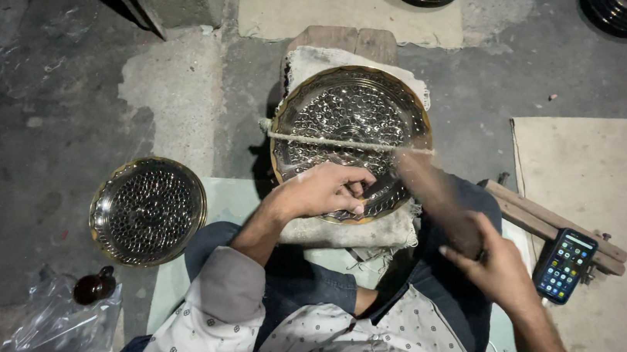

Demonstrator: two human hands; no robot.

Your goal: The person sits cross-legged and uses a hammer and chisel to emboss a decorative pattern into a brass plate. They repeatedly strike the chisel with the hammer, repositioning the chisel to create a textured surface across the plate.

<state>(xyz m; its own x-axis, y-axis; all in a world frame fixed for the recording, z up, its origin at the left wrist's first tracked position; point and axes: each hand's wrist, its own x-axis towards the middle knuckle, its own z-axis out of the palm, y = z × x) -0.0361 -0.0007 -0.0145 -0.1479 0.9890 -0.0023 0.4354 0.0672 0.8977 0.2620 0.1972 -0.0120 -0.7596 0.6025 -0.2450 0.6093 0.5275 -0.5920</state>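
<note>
Concrete floor | left hand [324,190] pinches punch on dimpled plate [350,129] | right hand [493,262] grips blurred mallet [434,196]

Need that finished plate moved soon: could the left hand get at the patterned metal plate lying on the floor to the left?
Probably yes. The left hand rests on the plate on the block, and the floor plate lies apart on that same side with only bare floor between, though the hand must first let go.

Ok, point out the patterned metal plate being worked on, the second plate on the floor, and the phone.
Worked plate [349,110], head view: upper centre of its dimpled face.
Second plate [148,210], head view: middle of its dimpled face.
Phone [566,265], head view: centre of its lit screen.
</note>
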